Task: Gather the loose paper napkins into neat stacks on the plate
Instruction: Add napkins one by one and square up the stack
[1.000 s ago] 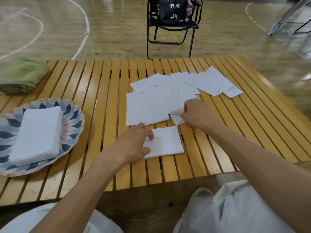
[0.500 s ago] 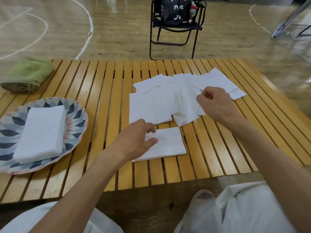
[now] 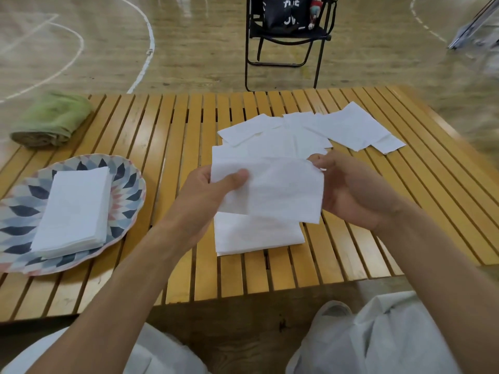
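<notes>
Both hands hold one white napkin (image 3: 280, 191) in the air above the table. My left hand (image 3: 208, 195) pinches its left edge and my right hand (image 3: 351, 190) grips its right edge. Under it on the slats lies a small pile of napkins (image 3: 256, 236). Several loose napkins (image 3: 348, 128) are spread beyond my hands. At the left, a patterned plate (image 3: 127, 171) carries a neat stack of napkins (image 3: 74, 209).
A rolled green towel (image 3: 52, 118) lies at the table's far left corner. The slatted wooden table (image 3: 178, 136) ends just before my knees. A black folding chair (image 3: 286, 36) with a bag stands on the gym floor behind the table.
My right hand pulled a napkin off the loose spread and brought it toward me. My left hand left the small pile and took the napkin's other edge.
</notes>
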`<state>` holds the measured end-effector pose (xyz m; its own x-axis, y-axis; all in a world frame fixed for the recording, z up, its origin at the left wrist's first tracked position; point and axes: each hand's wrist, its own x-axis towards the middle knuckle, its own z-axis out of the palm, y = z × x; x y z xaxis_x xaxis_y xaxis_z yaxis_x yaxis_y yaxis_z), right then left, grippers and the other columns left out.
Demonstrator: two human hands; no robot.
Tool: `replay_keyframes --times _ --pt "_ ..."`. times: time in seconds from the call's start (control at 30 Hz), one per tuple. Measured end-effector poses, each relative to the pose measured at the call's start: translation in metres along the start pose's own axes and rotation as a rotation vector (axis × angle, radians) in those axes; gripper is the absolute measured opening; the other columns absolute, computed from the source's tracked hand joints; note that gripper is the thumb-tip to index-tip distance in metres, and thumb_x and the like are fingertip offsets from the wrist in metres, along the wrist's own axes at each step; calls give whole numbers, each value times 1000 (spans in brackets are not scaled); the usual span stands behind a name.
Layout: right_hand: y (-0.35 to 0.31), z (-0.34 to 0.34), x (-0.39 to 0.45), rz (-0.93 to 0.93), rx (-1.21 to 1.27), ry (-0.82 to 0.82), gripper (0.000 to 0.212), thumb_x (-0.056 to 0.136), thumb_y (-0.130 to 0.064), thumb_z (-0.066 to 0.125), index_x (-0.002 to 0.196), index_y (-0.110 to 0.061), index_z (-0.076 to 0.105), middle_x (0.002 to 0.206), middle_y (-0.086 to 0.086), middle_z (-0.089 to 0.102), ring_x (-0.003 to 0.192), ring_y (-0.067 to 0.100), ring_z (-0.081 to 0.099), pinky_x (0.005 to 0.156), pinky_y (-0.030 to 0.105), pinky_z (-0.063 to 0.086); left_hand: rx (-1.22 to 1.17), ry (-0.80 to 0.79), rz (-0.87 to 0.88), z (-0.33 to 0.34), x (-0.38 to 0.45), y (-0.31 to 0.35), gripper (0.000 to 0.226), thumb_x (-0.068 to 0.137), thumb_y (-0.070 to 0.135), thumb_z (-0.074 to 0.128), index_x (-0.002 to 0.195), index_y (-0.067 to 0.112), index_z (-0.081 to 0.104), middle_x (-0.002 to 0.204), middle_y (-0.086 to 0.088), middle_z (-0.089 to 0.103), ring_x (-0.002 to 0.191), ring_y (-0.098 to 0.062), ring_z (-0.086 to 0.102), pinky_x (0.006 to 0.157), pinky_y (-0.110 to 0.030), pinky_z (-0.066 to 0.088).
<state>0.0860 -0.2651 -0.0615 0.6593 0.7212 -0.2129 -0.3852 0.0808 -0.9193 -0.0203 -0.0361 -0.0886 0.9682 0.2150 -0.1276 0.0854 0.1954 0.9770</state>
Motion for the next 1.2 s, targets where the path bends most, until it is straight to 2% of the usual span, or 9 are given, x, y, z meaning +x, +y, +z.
replay_keyframes --times 0.13,0.27,0.43,0.53,0.6,0.67,0.77,0.9,1.2 --pt "15 -9 10 139 -69 88 50 93 -47 64 126 -10 64 118 14 72 105 34 71 87 45 60 3 130 22 -5 4 -4 16 90 26 70 106 23 69 104 8 75 95 -10 72 70 -19 56" --pt "23 -5 17 146 -277 186 28 95 -24 68 118 -10 69 112 8 76 105 28 72 88 42 60 62 159 -17 -5 3 -6 12 93 32 65 102 27 70 100 12 75 91 -6 72 69 -21 56" --pt "29 -1 19 168 -539 342 18 94 -19 70 110 -12 72 98 -1 78 84 13 75 63 21 55 184 118 -49 -6 -2 -5 33 100 50 47 83 42 75 90 13 74 82 -2 71 71 -28 53" --pt "31 0 18 188 -622 362 10 94 -22 69 101 -16 74 92 -2 76 69 8 69 56 19 51 355 151 -8 -10 -3 -8 33 99 48 50 87 27 73 89 5 72 85 -15 69 79 -46 55" --pt "31 -2 17 225 -674 368 11 94 -23 69 100 -15 74 92 1 75 68 11 66 55 21 51 497 193 30 -12 -3 -12 34 98 44 54 85 19 71 89 -5 70 87 -24 66 78 -48 55" --pt "32 -3 17 263 -740 365 12 93 -23 70 98 -13 74 88 3 75 66 14 64 55 22 51 606 227 50 -13 0 -17 30 98 41 56 82 20 70 85 -9 68 80 -22 64 66 -37 51" --pt "36 -2 17 310 -837 347 13 94 -23 69 95 -10 73 74 1 75 54 10 66 50 21 48 730 191 6 -17 2 -23 19 98 35 57 85 27 68 82 6 68 73 -5 63 61 -23 45" --pt "40 1 17 360 -881 324 11 96 -20 66 101 -11 68 79 9 74 57 13 71 47 22 45 833 100 -76 -22 4 -32 12 98 22 54 99 29 63 99 8 64 89 -7 60 63 -22 49" --pt "43 6 19 387 -1014 325 15 98 -21 65 112 -16 62 65 7 71 47 7 61 48 22 44 952 164 -94 -22 8 -39 17 94 18 60 107 28 57 94 13 55 81 -5 55 53 -14 38"
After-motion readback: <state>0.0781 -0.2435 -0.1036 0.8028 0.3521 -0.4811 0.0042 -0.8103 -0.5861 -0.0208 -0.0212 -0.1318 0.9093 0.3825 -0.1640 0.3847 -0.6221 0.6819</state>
